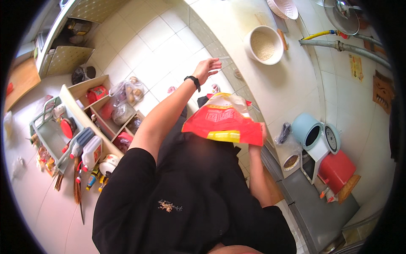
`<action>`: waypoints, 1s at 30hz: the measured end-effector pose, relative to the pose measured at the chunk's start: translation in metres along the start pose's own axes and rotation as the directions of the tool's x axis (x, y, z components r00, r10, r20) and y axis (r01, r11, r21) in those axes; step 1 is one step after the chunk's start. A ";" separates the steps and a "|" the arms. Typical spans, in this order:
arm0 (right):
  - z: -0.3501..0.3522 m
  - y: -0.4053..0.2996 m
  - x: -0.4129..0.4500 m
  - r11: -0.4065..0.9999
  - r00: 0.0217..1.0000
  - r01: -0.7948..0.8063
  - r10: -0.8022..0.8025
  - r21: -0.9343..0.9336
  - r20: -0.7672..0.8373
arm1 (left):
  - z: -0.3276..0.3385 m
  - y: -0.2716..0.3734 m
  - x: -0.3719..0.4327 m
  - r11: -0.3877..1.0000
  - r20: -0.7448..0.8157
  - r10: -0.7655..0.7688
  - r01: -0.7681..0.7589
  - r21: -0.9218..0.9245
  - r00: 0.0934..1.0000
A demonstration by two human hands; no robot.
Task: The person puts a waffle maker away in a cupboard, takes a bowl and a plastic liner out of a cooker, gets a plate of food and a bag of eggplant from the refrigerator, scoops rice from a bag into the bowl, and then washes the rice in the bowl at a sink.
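My right hand [258, 133] grips the side edge of a red and yellow plastic bag [222, 116], which bears printed writing. The bag looks slack and hangs in front of my black apron or trousers. My left hand [207, 70], with a black watch on its wrist, reaches past the bag. Its fingers are extended, and I see nothing held in them. Beyond it on the pale counter [272, 85] stands a white bowl [265, 44] partly filled with grains that look like white rice [261, 46]. Part of my right hand is hidden behind the bag.
On the counter at right stands a light blue rice cooker [306, 128] with its lid [332, 138] raised. A knife [281, 35] and white colander [285, 8] lie near the bowl. At left, a wooden shelf unit [98, 111] holds bags; bottles [92, 152] stand beside it.
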State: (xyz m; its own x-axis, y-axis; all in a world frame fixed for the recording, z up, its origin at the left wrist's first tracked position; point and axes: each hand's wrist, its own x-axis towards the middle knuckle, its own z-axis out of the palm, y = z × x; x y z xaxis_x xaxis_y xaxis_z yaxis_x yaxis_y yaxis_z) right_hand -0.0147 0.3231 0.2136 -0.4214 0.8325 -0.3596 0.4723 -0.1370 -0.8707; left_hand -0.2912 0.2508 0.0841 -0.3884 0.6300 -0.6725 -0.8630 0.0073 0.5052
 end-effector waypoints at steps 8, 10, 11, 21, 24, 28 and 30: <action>0.004 -0.003 -0.004 0.997 0.987 0.029 -0.017 -0.073 0.162 | 0.030 -0.013 0.075 0.963 -0.221 -0.069 0.007 -0.271 0.973; -0.001 0.010 -0.001 1.000 0.985 -0.019 0.023 -0.025 0.171 | 0.027 -0.014 0.080 0.946 -0.206 -0.044 -0.025 -0.323 0.978; -0.002 0.015 0.000 0.998 0.981 -0.063 0.058 0.022 0.184 | 0.025 -0.014 0.081 0.945 -0.208 -0.044 -0.027 -0.326 0.977; 0.004 0.030 0.025 0.999 0.941 -0.047 0.038 0.020 0.336 | -0.142 0.020 0.003 0.864 -0.527 0.183 0.120 0.488 0.830; 0.012 0.015 0.035 0.997 0.929 -0.081 0.076 -0.001 0.362 | -0.196 0.056 -0.007 0.438 -0.464 0.425 0.272 0.857 0.777; 0.025 0.009 0.050 0.996 0.911 -0.084 0.084 -0.019 0.403 | -0.181 0.094 -0.018 0.433 -0.472 0.596 0.235 0.870 0.649; 0.032 0.007 0.058 0.995 0.906 -0.070 0.095 -0.075 0.413 | -0.175 0.097 -0.021 0.416 -0.438 0.685 0.182 0.891 0.583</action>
State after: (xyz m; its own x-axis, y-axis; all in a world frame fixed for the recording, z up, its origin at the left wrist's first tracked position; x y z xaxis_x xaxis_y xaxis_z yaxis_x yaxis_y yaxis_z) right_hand -0.0611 0.3531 0.1760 -0.6570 0.5190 -0.5469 0.5571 -0.1546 -0.8159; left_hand -0.4234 0.1024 0.0520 -0.9586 0.0317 -0.2829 -0.1413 0.8097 0.5696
